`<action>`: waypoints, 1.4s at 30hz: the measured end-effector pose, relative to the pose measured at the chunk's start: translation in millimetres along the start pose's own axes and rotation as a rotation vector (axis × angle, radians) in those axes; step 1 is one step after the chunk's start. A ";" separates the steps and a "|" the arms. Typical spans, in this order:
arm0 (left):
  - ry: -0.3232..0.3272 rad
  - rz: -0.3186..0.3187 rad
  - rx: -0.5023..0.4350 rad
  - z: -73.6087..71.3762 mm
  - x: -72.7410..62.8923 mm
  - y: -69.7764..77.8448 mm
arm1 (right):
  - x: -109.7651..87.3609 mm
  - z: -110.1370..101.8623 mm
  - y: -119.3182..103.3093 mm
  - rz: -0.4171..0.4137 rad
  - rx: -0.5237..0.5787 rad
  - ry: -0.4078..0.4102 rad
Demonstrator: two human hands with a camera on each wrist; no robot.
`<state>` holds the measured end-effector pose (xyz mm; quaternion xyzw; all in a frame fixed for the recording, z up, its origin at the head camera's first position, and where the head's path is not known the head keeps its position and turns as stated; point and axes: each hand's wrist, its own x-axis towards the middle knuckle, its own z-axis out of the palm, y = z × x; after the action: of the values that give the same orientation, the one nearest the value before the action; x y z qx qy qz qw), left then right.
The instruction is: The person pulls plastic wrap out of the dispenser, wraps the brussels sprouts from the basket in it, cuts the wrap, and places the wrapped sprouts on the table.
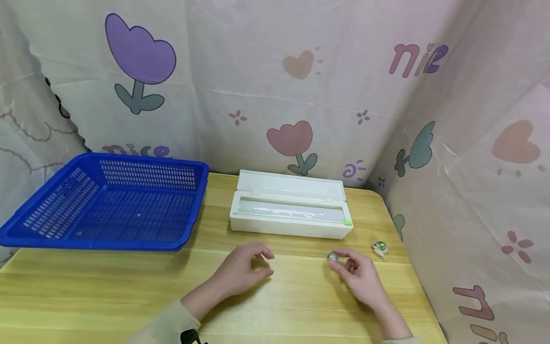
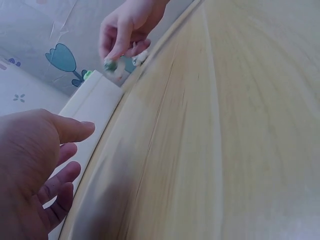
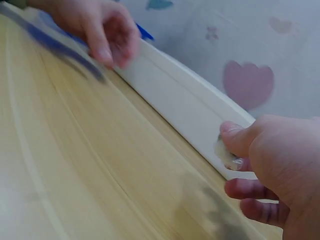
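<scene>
My right hand (image 1: 358,276) pinches a small round item in clear wrapping (image 1: 333,257) between thumb and fingers, just above the table. In the right wrist view the wrapped item (image 3: 228,155) looks pale with a darker edge; its exact kind is unclear. A similar green and white wrapped item (image 1: 380,247) lies to the right of that hand. My left hand (image 1: 240,270) hovers over the table with fingers loosely bent and nothing between them. Behind both hands stands a long white box (image 1: 288,228), its lid (image 1: 292,185) tipped back, with a clear film roll (image 1: 288,210) inside.
A blue plastic basket (image 1: 189,234) with slotted walls sits at the left on the wooden table (image 1: 283,315). Patterned curtain cloth (image 1: 215,57) hangs along the back and right edges. The box has a green tab (image 1: 348,222) at its right end.
</scene>
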<state>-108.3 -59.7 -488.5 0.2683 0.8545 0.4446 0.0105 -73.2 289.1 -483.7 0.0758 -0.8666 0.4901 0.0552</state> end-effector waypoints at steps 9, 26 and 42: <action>0.012 -0.038 -0.010 -4.0 -5.4 -3.2 | -6.2 -44.9 25.5 0.156 -0.129 0.214; 0.002 -0.028 -0.037 -7.8 -6.6 -3.6 | -13.3 -56.1 47.9 0.084 -0.340 0.305; -0.003 -0.002 -0.027 -8.1 -7.7 -4.7 | -18.7 -52.0 57.1 0.017 -0.379 0.408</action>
<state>-105.8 -71.6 -488.9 0.2677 0.8487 0.4558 0.0157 -64.3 364.1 -508.2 -0.0435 -0.9144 0.3250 0.2375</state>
